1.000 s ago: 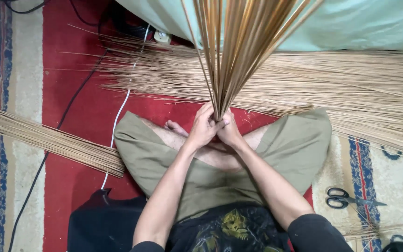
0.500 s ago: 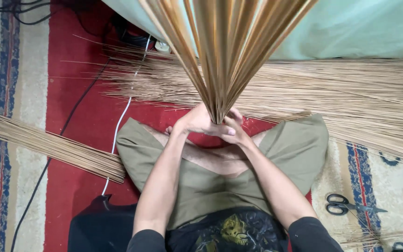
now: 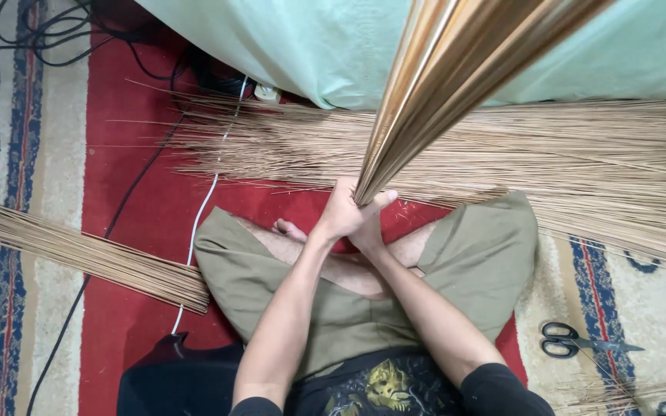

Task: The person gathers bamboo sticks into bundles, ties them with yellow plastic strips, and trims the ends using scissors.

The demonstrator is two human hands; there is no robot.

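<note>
Honestly nothing here counts as a package, label, sign or screen, as far as I can see. No box, no wrapper, no display anywhere on the floor in this shot.

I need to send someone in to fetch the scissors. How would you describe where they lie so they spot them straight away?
Start at the seated person's olive shorts on the red rug. Past the knee on the person's right, on the cream and blue patterned carpet, lie the scissors. Their black loop handles and metal blades set them apart from the pale thin sticks spread all around.
</note>
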